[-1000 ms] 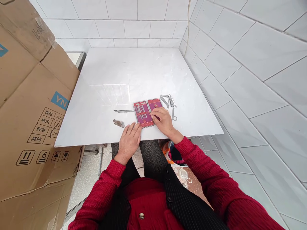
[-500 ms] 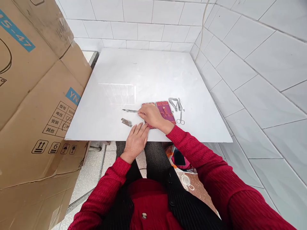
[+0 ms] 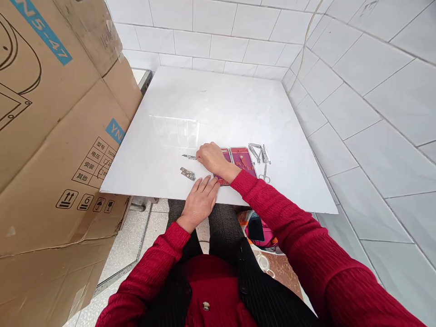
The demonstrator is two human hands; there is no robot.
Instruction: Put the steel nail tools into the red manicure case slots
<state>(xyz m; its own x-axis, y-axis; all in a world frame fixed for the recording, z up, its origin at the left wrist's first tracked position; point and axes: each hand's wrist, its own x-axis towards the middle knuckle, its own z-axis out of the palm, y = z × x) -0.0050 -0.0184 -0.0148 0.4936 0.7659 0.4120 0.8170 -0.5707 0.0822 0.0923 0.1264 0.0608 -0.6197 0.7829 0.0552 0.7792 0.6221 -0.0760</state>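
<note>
On the white tabletop my right hand (image 3: 213, 159) is closed, its fingers curled over the right end of a slim metal manicure tool (image 3: 188, 156). The tool's pointed end sticks out to the left; the rest is hidden. My left hand (image 3: 200, 200) lies flat at the front edge, fingertips at the lower left corner of an open manicure case (image 3: 251, 169) with a purple and red inside. My right hand and wrist cover much of the case's left half. Left of the case lies a pair of patterned metal pieces (image 3: 187, 173), perhaps nail clippers.
Right of the case lie nippers (image 3: 255, 152), slim metal tools (image 3: 265, 153) and small scissors (image 3: 265, 176). A large cardboard box (image 3: 78, 136) stands against the table's left side. Tiled walls (image 3: 211, 45) border the back and right. A bag (image 3: 260, 231) is below the table.
My right hand has shifted left along the slim tool, covering more of it. The tool seems to stay in place. My left hand stays at the case's corner. The whole view has turned slightly.
</note>
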